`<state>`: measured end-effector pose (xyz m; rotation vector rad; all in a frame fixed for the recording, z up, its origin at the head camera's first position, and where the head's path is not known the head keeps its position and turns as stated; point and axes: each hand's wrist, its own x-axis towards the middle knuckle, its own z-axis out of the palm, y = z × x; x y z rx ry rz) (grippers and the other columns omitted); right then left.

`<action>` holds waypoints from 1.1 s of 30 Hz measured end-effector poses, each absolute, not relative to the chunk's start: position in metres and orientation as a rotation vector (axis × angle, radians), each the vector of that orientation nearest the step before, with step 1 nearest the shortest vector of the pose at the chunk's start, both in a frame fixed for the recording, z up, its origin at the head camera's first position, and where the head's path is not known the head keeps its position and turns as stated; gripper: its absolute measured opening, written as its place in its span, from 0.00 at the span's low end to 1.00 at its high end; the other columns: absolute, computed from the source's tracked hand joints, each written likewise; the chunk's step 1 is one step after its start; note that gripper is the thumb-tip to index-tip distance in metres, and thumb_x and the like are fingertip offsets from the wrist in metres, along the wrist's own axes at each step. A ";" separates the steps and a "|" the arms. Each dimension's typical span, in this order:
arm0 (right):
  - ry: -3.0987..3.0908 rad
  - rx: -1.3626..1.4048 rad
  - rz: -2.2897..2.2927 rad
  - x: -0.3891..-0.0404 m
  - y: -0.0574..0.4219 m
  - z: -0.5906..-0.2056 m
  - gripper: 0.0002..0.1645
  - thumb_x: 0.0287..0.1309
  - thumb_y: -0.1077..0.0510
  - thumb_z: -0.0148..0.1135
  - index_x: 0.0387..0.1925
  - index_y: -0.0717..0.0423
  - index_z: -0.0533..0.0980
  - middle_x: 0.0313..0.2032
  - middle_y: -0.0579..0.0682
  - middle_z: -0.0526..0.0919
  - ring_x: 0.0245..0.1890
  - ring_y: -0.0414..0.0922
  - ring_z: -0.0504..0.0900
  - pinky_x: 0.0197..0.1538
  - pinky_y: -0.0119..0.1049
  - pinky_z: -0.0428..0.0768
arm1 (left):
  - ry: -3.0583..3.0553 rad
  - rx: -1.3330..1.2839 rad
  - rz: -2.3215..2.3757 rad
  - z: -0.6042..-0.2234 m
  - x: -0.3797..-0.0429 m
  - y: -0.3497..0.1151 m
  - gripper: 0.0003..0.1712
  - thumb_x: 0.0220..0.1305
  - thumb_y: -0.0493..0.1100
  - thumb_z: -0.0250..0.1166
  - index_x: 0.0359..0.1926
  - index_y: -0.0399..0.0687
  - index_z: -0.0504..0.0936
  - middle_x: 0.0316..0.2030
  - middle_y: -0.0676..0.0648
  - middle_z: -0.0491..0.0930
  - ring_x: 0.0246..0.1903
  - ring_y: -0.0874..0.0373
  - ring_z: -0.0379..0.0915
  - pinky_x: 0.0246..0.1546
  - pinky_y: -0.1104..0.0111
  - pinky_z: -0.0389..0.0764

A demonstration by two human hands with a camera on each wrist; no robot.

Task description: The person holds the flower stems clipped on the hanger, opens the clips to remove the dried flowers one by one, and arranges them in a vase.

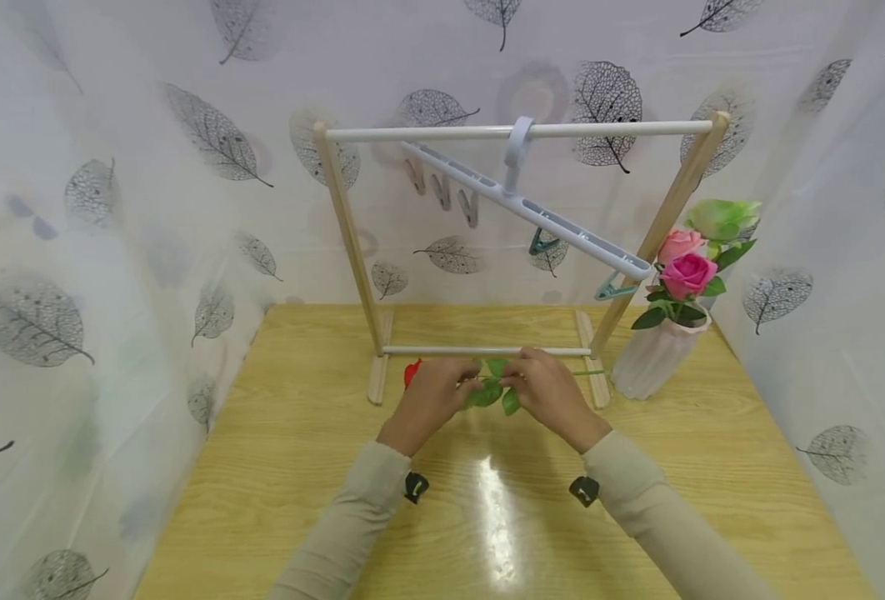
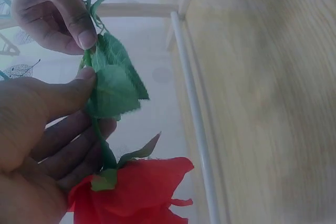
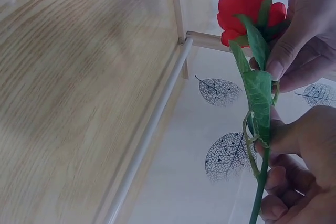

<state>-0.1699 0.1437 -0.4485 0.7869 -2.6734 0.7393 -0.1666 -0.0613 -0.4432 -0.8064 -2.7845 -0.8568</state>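
Both hands hold one red artificial rose (image 2: 134, 195) sideways, low in front of the rack's bottom bar. My left hand (image 1: 432, 392) pinches the green stem between thumb and fingers, just below the bloom, which points left in the head view. Farther down the stem my right hand (image 1: 551, 389) grips it with curled fingers, thumb against the stem. Green leaves (image 3: 258, 93) fan out between the two hands. The stem's tail end (image 1: 591, 372) sticks out to the right, toward the vase.
A wooden rack (image 1: 352, 242) with white bars stands behind the hands. From its top bar hangs a white hanger (image 1: 513, 200) with several clips, tilted down to the right. At right, a pale vase (image 1: 656, 358) holds pink roses (image 1: 688, 275) and a green flower (image 1: 722, 218).
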 end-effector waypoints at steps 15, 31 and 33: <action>-2.680 0.802 0.751 -0.169 0.142 -0.451 0.04 0.54 0.65 0.76 0.31 0.60 0.85 0.30 0.48 0.81 0.27 0.40 0.77 0.29 0.32 0.77 | -2.751 -0.750 -0.839 -0.448 -0.166 -0.058 0.05 0.62 0.39 0.73 0.35 0.41 0.88 0.31 0.49 0.87 0.27 0.64 0.80 0.26 0.76 0.78; -2.626 0.780 0.726 -0.164 0.156 -0.451 0.04 0.54 0.66 0.76 0.30 0.58 0.85 0.32 0.49 0.83 0.28 0.43 0.81 0.30 0.36 0.82 | -2.445 -0.725 -0.830 -0.436 -0.155 -0.079 0.13 0.61 0.41 0.75 0.45 0.39 0.88 0.41 0.43 0.87 0.40 0.52 0.84 0.42 0.64 0.85; -2.597 0.783 0.732 -0.163 0.160 -0.450 0.04 0.54 0.66 0.76 0.30 0.58 0.85 0.32 0.50 0.84 0.29 0.44 0.82 0.31 0.36 0.82 | -2.403 -0.670 -0.852 -0.432 -0.152 -0.087 0.13 0.60 0.39 0.76 0.44 0.38 0.88 0.41 0.42 0.87 0.40 0.51 0.84 0.42 0.63 0.86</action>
